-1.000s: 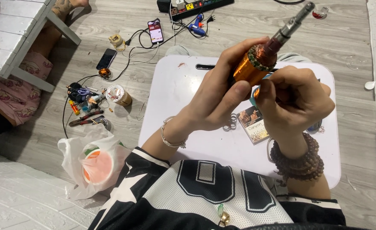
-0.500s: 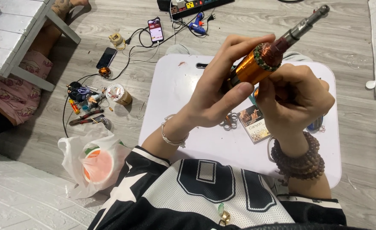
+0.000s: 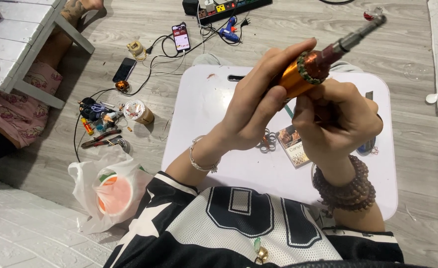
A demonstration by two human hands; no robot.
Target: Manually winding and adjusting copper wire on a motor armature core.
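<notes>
Table (image 3: 214,124), white and low, takes up the middle of the floor, and the work goes on in the air just above it. The left hand (image 3: 258,106) is wrapped around the orange body of a motor core (image 3: 298,77), fingers closed along its side, with the copper winding at the upper end and the dark shaft pointing up and to the right. The right hand (image 3: 335,121) is curled shut just under the winding end, touching the core; whether it pinches a wire or a small tool cannot be told.

Judging from this grip, the work would go best with the left hand keeping the core steady and the right hand making small moves close to the winding, so the thin copper is not scraped.

A white plastic bag (image 3: 87,191) with an orange-lidded tub (image 3: 115,193) inside lies on the floor at the left. A small printed card (image 3: 293,144), brown and cream, lies flat on the table beneath the hands. A paper cup (image 3: 138,111) with a patterned lid stands near the scattered tools.
</notes>
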